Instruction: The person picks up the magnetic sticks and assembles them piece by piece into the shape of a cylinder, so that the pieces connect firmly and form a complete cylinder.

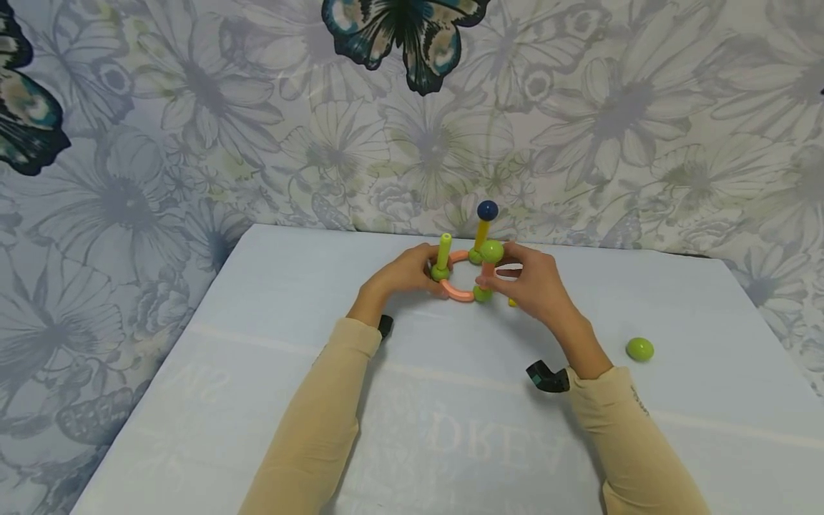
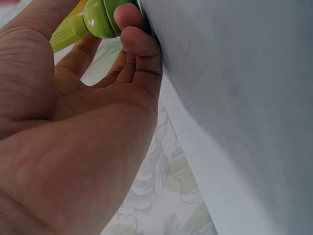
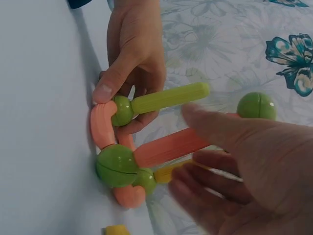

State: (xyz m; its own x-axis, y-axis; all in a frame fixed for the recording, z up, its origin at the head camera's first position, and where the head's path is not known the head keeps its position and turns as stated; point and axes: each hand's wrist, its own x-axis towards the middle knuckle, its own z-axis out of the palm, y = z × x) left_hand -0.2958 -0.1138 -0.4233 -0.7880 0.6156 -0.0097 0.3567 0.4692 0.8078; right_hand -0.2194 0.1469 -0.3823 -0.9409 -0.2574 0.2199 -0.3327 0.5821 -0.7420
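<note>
**2 hands at a rod-and-ball ring on the table**

A ring of salmon curved pieces (image 1: 458, 292) lies on the pale blue table (image 1: 257, 343), toward the far edge and about midway between left and right. Green balls (image 1: 482, 293) join the curved pieces.

The left hand (image 1: 402, 272) is on the ring's left side, thumb and fingers pinched on the green ball (image 3: 122, 110) that carries an upright lime rod (image 1: 444, 249).

The right hand (image 1: 537, 286) is on the ring's right side with its fingers spread and relaxed; whether they touch the salmon rod (image 3: 168, 146) cannot be told. That rod is topped by a green ball (image 1: 492, 250).

Behind it a yellow rod (image 1: 482, 230) carries a dark blue ball (image 1: 487, 210).

A loose green ball (image 1: 640, 349) lies well apart to the right on the table.
</note>
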